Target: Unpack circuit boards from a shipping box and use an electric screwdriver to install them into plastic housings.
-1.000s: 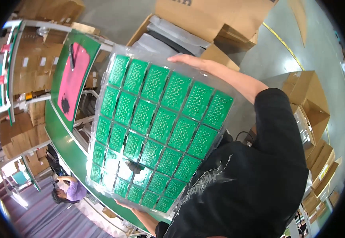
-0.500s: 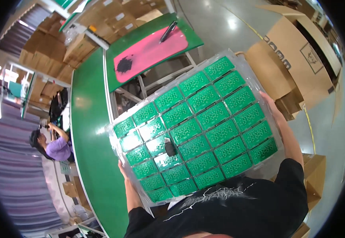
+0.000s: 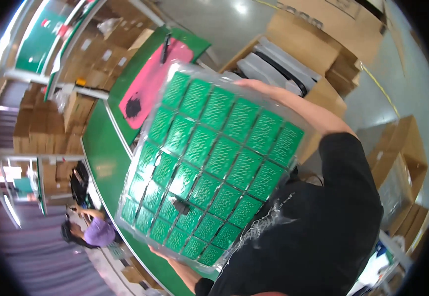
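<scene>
clear glossy plastic tray of green textured square boards (image 3: 209,167) | right hand (image 3: 254,86) fingers grip far edge | left hand (image 3: 162,254) fingers under near edge, grip unclear | green conveyor table (image 3: 101,158), pink mat (image 3: 148,84) behind

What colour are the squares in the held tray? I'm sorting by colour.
Green, under clear plastic, on the tray; head view.

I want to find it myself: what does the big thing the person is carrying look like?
Start at the long green workbench curving down the left. Just right of it, in front of the person's black shirt, is a wide flat clear plastic tray, held at its far edge by the right hand and underneath by the left hand. Unlike the brown boxes around, it holds rows of green squares.
</scene>
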The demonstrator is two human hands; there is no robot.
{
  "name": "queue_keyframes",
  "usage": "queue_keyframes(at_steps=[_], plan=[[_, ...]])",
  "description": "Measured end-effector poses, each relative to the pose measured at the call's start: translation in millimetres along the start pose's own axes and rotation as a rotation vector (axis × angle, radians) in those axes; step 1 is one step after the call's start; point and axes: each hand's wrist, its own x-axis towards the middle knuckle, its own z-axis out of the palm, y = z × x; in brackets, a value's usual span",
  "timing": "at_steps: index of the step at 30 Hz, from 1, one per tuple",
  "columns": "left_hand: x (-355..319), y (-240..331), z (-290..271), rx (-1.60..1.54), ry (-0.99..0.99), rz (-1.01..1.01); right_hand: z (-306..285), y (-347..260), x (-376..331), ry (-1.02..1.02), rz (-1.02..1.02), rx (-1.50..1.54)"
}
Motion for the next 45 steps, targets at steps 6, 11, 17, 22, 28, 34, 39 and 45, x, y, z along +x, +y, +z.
queue_keyframes(at_steps=[6, 11, 17, 22, 28, 34, 39, 45], plan=[[-26.7, -13.0, -18.9, 0.022, -0.111, -0.026, 14.4, -2.4, 26.2, -0.109, 0.102, -0.095], [-29.5, -4.1, -35.2, -0.052, -0.071, -0.022, 31.1, 0.7, 55.5, -0.211, -0.021, -0.043], [-48.6, -18.1, -34.6, -0.168, -0.037, -0.027, 36.3, 8.8, 71.9, -0.235, 0.055, -0.021], [-50.0, -26.5, -31.3, -0.289, -0.034, -0.035, 33.7, 6.4, 68.2, -0.336, 0.027, 0.101], [-45.0, -45.7, -36.8, -0.43, -0.051, -0.094, 47.8, -18.0, 34.8, -0.205, -0.006, -0.084], [-28.1, -67.9, -22.6, -0.274, 0.227, -0.049, 42.4, -19.9, 35.5, -0.132, 0.005, -0.099], [-36.2, -63.9, -15.4, -0.349, 0.191, -0.081, 35.6, -19.9, 40.2, -0.079, -0.033, -0.092], [-32.7, -60.3, -30.7, -0.412, 0.068, -0.139, 51.2, -24.2, 28.8, -0.033, 0.033, -0.064]])
